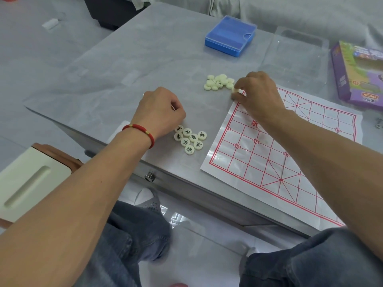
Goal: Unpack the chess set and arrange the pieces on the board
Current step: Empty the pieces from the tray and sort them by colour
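Observation:
A white paper board (269,154) with a red grid lies on the grey table, right of centre. Several cream round pieces with black characters (190,139) sit face up left of the board. My left hand (159,110), with a red bracelet on the wrist, hovers just above them with fingers curled; what it holds is hidden. A second heap of cream pieces (218,82) lies further back. My right hand (257,94) pinches one cream piece (235,91) at the board's far left corner, beside that heap.
A blue plastic box (230,36) stands at the back of the table. A clear lid (298,54) lies right of it. A purple game carton (360,73) sits at the far right. The table's front edge (186,183) runs above my knees.

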Demonstrator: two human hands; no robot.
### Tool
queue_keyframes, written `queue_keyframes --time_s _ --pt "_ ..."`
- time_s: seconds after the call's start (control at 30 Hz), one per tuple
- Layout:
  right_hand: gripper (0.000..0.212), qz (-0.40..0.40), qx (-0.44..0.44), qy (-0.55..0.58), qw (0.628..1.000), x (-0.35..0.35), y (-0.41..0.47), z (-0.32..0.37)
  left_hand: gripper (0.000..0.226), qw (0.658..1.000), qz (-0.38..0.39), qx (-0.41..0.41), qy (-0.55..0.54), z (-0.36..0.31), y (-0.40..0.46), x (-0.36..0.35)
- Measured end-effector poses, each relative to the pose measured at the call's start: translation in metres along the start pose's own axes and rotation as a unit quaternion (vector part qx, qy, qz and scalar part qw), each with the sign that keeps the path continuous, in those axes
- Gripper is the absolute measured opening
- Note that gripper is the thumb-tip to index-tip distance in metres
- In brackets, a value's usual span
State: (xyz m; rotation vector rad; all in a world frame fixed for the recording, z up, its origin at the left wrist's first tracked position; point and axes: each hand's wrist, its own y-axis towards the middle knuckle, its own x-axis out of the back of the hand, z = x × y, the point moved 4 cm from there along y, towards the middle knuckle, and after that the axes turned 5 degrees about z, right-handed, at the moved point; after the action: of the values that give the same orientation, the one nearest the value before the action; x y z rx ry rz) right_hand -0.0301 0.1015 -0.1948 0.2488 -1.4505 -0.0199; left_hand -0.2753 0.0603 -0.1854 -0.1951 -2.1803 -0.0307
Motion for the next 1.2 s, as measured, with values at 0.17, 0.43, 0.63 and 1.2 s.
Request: queue_keyframes --time_s 0.17,0.43,0.63,1.2 --pt "0.021 -0.046 -0.001 0.008 0.999 0.004 0.0 0.004 0.018 0.996 -0.065 -0.039 -0.037 -0.008 0.001 0.003" --pt "0.013 0.148 -0.089 0.497 0.85 0.009 -0.014 0.045 0.015 0.988 -0.074 -0.082 -0.11 -0.022 0.002 -0.007" --pt "0.012 0.166 -0.062 0.511 0.841 0.007 -0.015 0.06 0.005 0.97 -0.04 -0.014 -0.238 -0.007 0.007 -0.005" --pt "0.035 0.034 -0.068 0.059 0.995 -0.005 -0.007 0.023 0.014 0.979 -0.049 0.194 0.023 0.076 0.018 0.046"
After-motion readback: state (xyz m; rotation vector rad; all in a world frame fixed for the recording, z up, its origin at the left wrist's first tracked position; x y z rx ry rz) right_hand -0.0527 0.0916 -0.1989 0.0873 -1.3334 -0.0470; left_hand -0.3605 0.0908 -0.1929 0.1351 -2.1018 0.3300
